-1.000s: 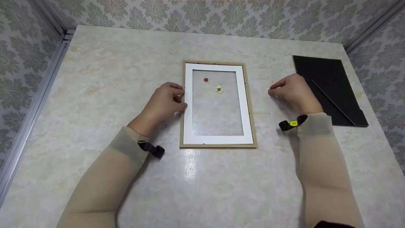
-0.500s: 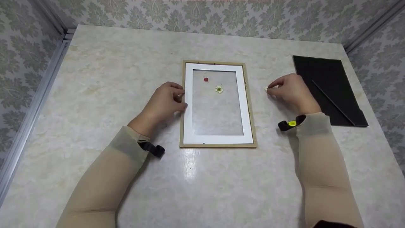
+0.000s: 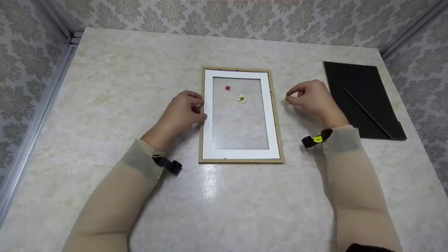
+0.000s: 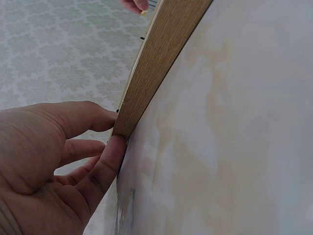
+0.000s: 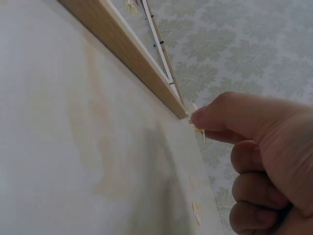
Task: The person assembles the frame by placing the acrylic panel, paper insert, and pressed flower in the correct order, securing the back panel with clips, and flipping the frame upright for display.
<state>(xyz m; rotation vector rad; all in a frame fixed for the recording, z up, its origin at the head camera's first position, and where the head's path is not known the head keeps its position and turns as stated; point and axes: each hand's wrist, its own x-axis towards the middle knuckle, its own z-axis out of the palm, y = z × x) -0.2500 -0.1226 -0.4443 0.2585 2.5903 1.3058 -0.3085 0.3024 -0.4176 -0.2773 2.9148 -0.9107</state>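
A picture frame (image 3: 200,140) with a wood-coloured rim and white mat (image 3: 241,154) lies flat, a clear pane inside. On the pane are a small red flower (image 3: 227,88) and a white daisy-like flower (image 3: 242,99) with a yellow-green centre. My left hand (image 3: 180,110) touches the frame's left edge; thumb and fingertip are spaced apart along it. To the right of the frame, my right hand (image 3: 311,98) pinches a small white flower with yellow (image 5: 198,129) between thumb and index finger, partly hidden by the thumb. Its other fingers are curled in.
A black board (image 3: 353,77) lies at the right, behind the right wrist, with a thin black strip (image 3: 367,112) across it. Beneath the right hand, a small white-and-yellow shape (image 5: 196,214) shows on the glossy table (image 3: 140,70). Patterned walls (image 3: 231,17) border the table.
My right hand has moved left with the white flower, away from the black board and closer to the frame. The left hand and the frame have stayed put.
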